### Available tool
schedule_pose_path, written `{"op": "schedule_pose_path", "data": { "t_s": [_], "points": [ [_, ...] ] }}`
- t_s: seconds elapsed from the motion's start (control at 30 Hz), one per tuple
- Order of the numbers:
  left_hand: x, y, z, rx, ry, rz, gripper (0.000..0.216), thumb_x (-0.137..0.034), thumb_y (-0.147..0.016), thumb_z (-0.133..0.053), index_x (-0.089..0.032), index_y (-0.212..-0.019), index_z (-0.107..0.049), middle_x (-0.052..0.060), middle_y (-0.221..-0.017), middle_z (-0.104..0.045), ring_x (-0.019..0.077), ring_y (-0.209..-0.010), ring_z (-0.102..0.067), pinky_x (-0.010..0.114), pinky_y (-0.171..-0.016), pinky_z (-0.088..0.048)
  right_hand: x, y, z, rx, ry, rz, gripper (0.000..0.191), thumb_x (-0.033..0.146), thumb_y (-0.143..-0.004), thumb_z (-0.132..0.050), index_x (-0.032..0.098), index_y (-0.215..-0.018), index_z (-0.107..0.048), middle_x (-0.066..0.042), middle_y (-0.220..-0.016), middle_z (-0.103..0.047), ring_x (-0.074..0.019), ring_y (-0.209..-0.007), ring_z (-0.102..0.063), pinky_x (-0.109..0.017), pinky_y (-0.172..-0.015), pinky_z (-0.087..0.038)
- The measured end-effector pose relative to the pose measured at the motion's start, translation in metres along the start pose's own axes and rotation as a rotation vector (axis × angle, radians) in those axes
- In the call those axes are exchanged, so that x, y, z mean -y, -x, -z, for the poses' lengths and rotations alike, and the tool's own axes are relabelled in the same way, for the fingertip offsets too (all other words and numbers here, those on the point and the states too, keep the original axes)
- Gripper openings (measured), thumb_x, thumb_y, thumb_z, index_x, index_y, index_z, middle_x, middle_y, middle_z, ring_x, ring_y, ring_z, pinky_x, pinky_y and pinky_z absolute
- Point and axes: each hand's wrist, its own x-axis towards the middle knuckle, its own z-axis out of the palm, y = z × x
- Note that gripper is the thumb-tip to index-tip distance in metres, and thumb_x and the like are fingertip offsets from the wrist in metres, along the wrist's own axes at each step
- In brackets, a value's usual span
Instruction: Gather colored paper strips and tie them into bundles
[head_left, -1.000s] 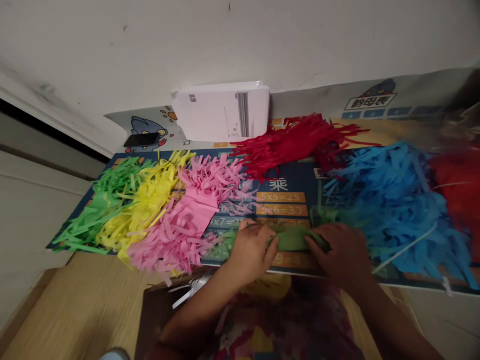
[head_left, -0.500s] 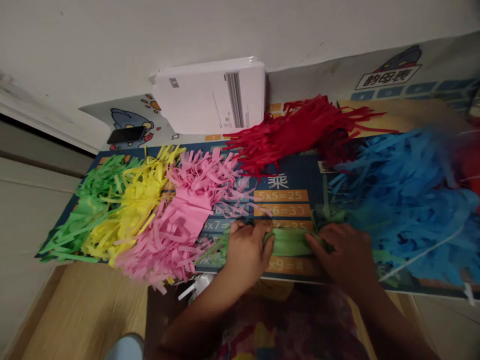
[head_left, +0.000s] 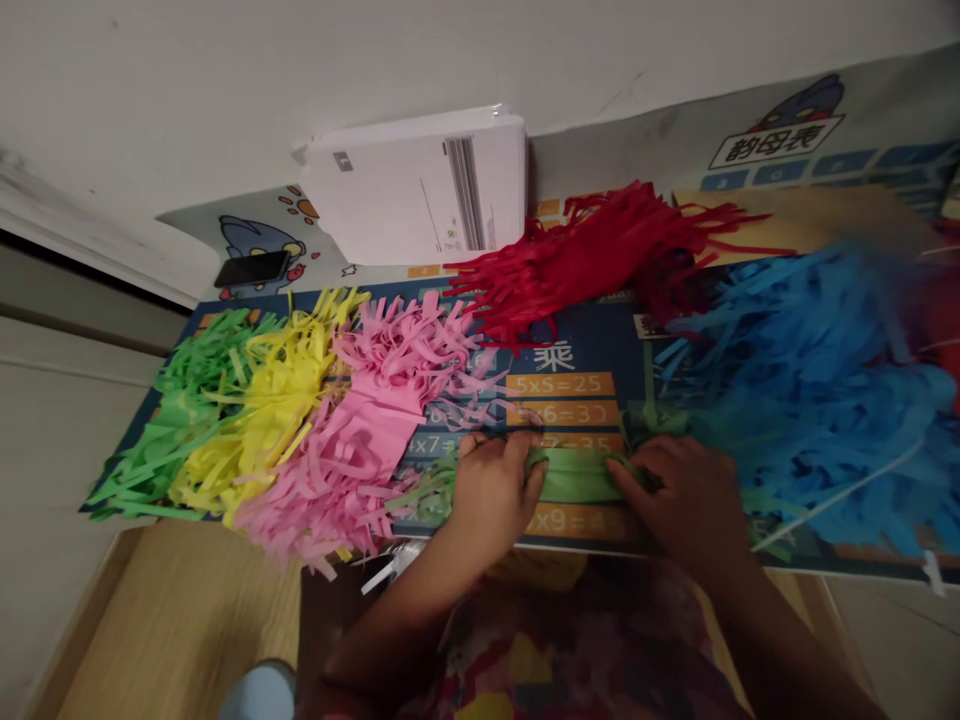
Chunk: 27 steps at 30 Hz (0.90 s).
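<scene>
Between my hands lies a green paper tassel (head_left: 576,474), its plain middle band stretched flat on the printed table mat and its fringed ends spreading to both sides. My left hand (head_left: 496,492) grips the band's left end, thumb and fingers closed around it. At the right end, my right hand (head_left: 671,492) has its thumb and fingers closed on the same tassel. Left of my left hand is a pink paper tassel (head_left: 386,410). Blue paper tassels (head_left: 817,400) are heaped just right of my right hand.
Beyond the pink one lie a yellow tassel (head_left: 281,395) and a bright green tassel (head_left: 180,425). A red tassel (head_left: 600,258) rests behind my hands. White packs (head_left: 420,190) lean on the wall, with a dark phone (head_left: 253,268) to their left. A white strip (head_left: 840,497) crosses the blue heap.
Both hands keep their hold on the green tassel and have barely moved. The view has shifted slightly.
</scene>
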Motion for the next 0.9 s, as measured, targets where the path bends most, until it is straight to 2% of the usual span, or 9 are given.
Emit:
{"op": "schedule_pose_path", "data": {
  "t_s": [0.1,0.17,0.27,0.37,0.43,0.53,0.7,0.83,0.9],
  "points": [
    [0.001,-0.002,0.005,-0.042,-0.09,-0.217,0.012,-0.024,-0.096,-0.058,-0.021,-0.104,-0.066,0.01,-0.112,-0.071,0.0269,-0.106,-0.061,0.043,-0.09,-0.042,-0.002,0.0,0.0,-0.053,-0.036,-0.06,0.036,0.053,-0.096,-0.052,0.022,-0.081,-0.062,-0.005,-0.075,-0.068,-0.0238,-0.071,-0.06,-0.037,-0.067,-0.035],
    [0.002,-0.003,0.01,0.051,-0.146,-0.434,0.015,-0.02,-0.099,-0.052,-0.021,-0.099,-0.067,0.008,-0.11,-0.071,0.0238,-0.107,-0.06,0.043,-0.096,-0.04,-0.005,0.0,0.008,-0.121,-0.001,-0.061,0.029,0.048,-0.094,-0.056,0.02,-0.093,-0.064,-0.01,-0.09,-0.071,-0.0272,-0.081,-0.064,-0.04,-0.073,-0.039],
    [0.0,-0.003,0.02,0.21,-0.221,-0.611,0.019,-0.02,-0.1,-0.048,-0.018,-0.099,-0.067,0.007,-0.102,-0.071,0.0216,-0.099,-0.062,0.049,-0.109,-0.033,-0.01,0.001,0.03,-0.134,0.036,0.162,0.016,0.029,-0.093,-0.058,0.022,-0.106,-0.066,-0.011,-0.113,-0.071,-0.0302,-0.101,-0.064,-0.047,-0.088,-0.039],
    [-0.007,-0.001,0.027,0.235,-0.275,-0.609,0.022,-0.031,-0.095,-0.054,-0.014,-0.098,-0.068,0.01,-0.098,-0.07,0.0248,-0.094,-0.064,0.058,-0.117,-0.024,-0.015,0.003,0.043,0.023,-0.022,0.508,0.02,0.019,-0.091,-0.056,0.025,-0.108,-0.066,-0.004,-0.118,-0.073,-0.027,-0.108,-0.063,-0.05,-0.1,-0.033],
    [-0.013,-0.001,0.027,0.224,-0.312,-0.594,0.024,-0.035,-0.092,-0.056,-0.014,-0.094,-0.068,0.009,-0.092,-0.07,0.0253,-0.088,-0.064,0.06,-0.118,-0.022,-0.018,0.0,0.043,0.058,-0.024,0.574,0.018,0.018,-0.09,-0.056,0.023,-0.102,-0.068,-0.003,-0.115,-0.074,-0.0265,-0.11,-0.062,-0.051,-0.103,-0.031],
    [-0.017,0.0,0.023,0.161,-0.342,-0.552,0.018,-0.031,-0.091,-0.056,-0.016,-0.091,-0.067,0.008,-0.087,-0.07,0.0244,-0.082,-0.066,0.062,-0.119,-0.021,-0.024,-0.009,0.037,-0.003,-0.033,0.549,0.014,0.018,-0.091,-0.056,0.023,-0.091,-0.07,-0.001,-0.104,-0.077,-0.0239,-0.107,-0.064,-0.047,-0.1,-0.033],
    [-0.006,0.005,0.013,-0.002,-0.261,-0.516,0.014,-0.019,-0.094,-0.053,-0.016,-0.094,-0.066,0.007,-0.088,-0.075,0.0216,-0.081,-0.07,0.062,-0.12,-0.021,-0.031,-0.019,0.046,-0.108,-0.026,0.556,0.017,0.02,-0.095,-0.054,0.024,-0.092,-0.071,0.0,-0.096,-0.077,-0.0221,-0.104,-0.065,-0.046,-0.099,-0.033],
    [0.007,0.01,0.007,-0.119,-0.091,-0.492,0.018,-0.017,-0.096,-0.051,-0.019,-0.1,-0.068,0.005,-0.097,-0.078,0.0183,-0.086,-0.073,0.057,-0.121,-0.024,-0.007,-0.005,0.055,-0.147,0.046,0.396,0.022,0.012,-0.086,-0.054,0.022,-0.096,-0.07,-0.005,-0.113,-0.074,-0.0268,-0.11,-0.061,-0.049,-0.101,-0.031],
    [0.009,0.012,0.006,-0.154,-0.053,-0.493,0.018,-0.017,-0.095,-0.052,-0.02,-0.101,-0.069,0.004,-0.096,-0.079,0.0179,-0.085,-0.074,0.056,-0.121,-0.024,0.013,0.005,0.049,-0.121,0.018,0.418,0.027,0.014,-0.084,-0.056,0.02,-0.107,-0.069,-0.008,-0.123,-0.07,-0.0274,-0.116,-0.058,-0.048,-0.105,-0.03]
  ]
}}
